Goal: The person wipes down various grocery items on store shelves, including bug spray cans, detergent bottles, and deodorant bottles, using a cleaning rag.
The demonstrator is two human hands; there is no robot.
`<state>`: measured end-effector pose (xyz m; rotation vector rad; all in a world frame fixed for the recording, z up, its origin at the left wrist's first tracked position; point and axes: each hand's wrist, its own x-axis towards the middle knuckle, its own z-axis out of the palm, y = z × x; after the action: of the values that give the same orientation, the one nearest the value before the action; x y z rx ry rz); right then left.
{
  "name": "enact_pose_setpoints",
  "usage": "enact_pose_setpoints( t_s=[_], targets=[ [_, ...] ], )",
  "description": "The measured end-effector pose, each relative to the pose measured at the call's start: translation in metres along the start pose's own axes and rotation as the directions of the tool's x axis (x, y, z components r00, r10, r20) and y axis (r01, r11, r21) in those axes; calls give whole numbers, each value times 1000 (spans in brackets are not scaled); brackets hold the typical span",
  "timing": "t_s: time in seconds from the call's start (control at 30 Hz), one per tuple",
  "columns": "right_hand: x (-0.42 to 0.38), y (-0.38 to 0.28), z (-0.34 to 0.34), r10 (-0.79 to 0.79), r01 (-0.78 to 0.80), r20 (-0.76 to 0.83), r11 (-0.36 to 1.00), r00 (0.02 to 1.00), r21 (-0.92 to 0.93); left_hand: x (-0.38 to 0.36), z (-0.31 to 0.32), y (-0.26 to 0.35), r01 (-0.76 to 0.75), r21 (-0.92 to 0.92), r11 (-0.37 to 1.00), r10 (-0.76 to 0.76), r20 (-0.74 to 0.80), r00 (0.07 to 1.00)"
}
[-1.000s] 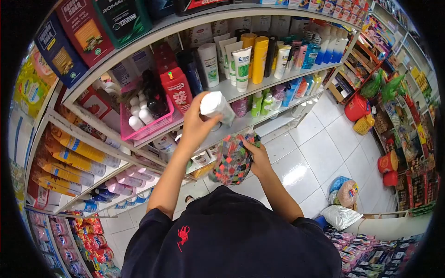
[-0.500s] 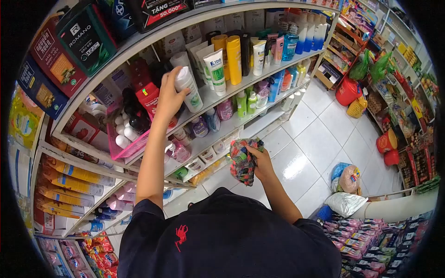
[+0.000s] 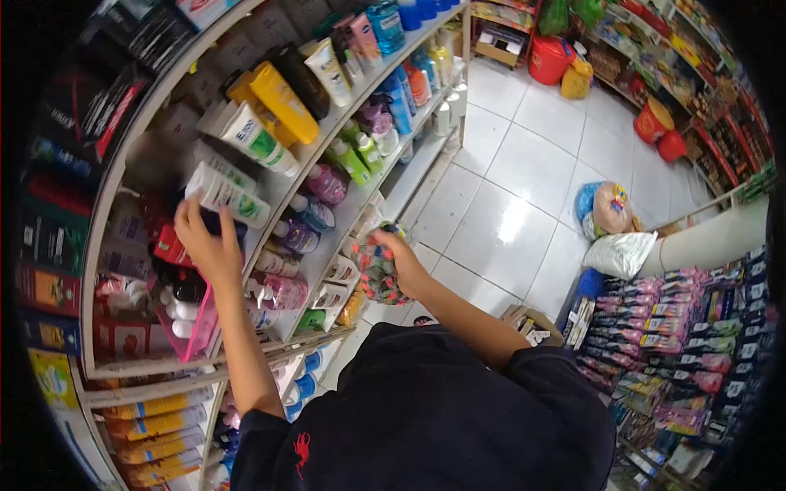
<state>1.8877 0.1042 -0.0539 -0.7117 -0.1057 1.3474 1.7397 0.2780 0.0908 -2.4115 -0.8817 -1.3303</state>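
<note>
On the left, my left hand (image 3: 208,244) is at the upper shelf with its fingers apart. Its fingertips are beside a white bottle with a green label (image 3: 233,196), which stands on that shelf; any light contact is hard to make out. Just behind the bottle is a white-and-green E100 tube (image 3: 260,141). A red pack (image 3: 172,245) is left of my wrist. My right hand (image 3: 401,260) is closed around a crumpled grey cloth with a red pattern (image 3: 377,274), held in front of the lower shelves.
Yellow bottles (image 3: 282,102) stand farther along the upper shelf. Below are purple bottles (image 3: 299,236) and green bottles (image 3: 350,161). A pink basket (image 3: 201,323) with white roll-ons sits near my left forearm. White floor tiles (image 3: 516,213) stretch to the right, past bags (image 3: 614,209).
My left hand has gone from gripping the white bottle to spread fingers beside it. The view has turned, shifting the shelves. The cloth stays in my right hand.
</note>
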Motion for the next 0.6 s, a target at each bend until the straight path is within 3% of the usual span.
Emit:
enact_pose_setpoints(
  t_s=[0.07,0.13,0.17,0.2,0.23,0.3,0.33,0.4,0.47,0.53,0.6],
  targets=[
    [18,3,-11,-45,0,187,972,981,234,-24,-1,8,23,-178,984,21,241,970],
    [37,3,-1,-47,26,92,977,995,212,-53,3,6,76,-183,980,4,401,916],
    [47,-1,6,-233,241,86,964,969,-110,-63,5,4,71,-183,981,9,403,915],
    [57,-5,14,-399,420,140,807,906,-414,-72,5,2,114,-121,986,-46,462,886],
    [66,-9,26,-399,420,140,810,906,-408,-80,6,0,152,-54,987,-103,515,851],
    [85,-14,47,-736,597,197,330,647,-731,-91,8,-9,145,-12,989,-115,550,827],
    [97,-11,52,-732,594,194,337,653,-730,-96,7,-12,142,29,989,-133,584,801],
    [118,-6,63,-763,714,370,165,529,-680,-99,9,-12,153,82,985,-170,628,759],
    [119,5,76,-649,638,384,207,657,-741,-101,9,-13,159,131,979,-206,660,722],
    [130,16,81,-719,704,508,-36,475,-709,-104,14,-11,155,103,983,-185,648,739],
    [135,14,78,-737,724,510,-41,444,-689,-103,16,-10,167,119,979,-204,646,736]
  ],
)
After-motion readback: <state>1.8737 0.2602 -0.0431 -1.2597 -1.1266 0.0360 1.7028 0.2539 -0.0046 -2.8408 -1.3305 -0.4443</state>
